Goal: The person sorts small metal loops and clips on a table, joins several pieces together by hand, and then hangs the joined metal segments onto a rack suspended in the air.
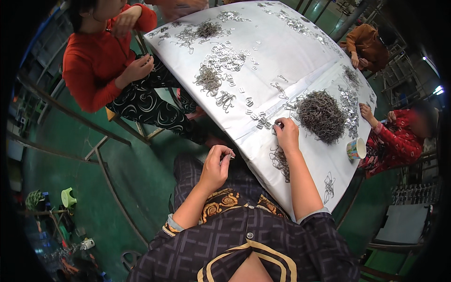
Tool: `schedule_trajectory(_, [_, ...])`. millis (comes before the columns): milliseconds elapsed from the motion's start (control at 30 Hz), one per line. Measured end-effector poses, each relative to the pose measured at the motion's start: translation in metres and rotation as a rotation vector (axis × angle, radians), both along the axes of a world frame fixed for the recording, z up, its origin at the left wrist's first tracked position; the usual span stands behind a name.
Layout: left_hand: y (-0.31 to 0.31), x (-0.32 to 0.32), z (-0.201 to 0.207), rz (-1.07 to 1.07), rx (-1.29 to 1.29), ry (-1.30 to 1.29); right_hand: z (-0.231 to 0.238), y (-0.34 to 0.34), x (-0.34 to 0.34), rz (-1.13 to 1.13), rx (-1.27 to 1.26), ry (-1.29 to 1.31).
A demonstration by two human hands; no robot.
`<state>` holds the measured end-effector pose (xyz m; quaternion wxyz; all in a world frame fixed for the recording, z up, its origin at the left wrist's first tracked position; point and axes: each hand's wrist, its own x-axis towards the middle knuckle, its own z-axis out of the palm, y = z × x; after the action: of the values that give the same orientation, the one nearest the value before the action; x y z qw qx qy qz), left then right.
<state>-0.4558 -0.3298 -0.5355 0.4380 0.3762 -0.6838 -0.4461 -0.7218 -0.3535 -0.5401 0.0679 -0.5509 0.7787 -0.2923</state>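
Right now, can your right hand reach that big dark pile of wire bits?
Probably yes: the right hand is already over the white table, and the big dark pile sits just to its right. Nothing seems to stand between them.

Dim interior; the white table (282, 51) is brightest, its edges bowed by fisheye distortion. Lamps (438, 90) glare at far right; the floor (150, 188) lies darker; the periphery falls to black.
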Motion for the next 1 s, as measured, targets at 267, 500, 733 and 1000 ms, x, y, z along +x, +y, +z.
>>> schedule_trajectory(267, [0.003,-0.005,0.002,-0.035,0.01,-0.013,0.018,0.014,0.01,0.045,0.057,-0.533])
schedule_trajectory(500, [0.003,-0.013,0.011,-0.073,-0.055,-0.068,0.033,0.051,0.07,0.272,0.023,-0.87])
schedule_trajectory(733, [0.004,-0.014,0.012,-0.068,-0.127,-0.148,0.045,0.063,0.091,0.319,0.027,-0.796])
schedule_trajectory(1000, [-0.004,-0.002,0.016,-0.192,-0.038,-0.188,0.031,0.073,0.092,0.423,-0.14,-0.566])
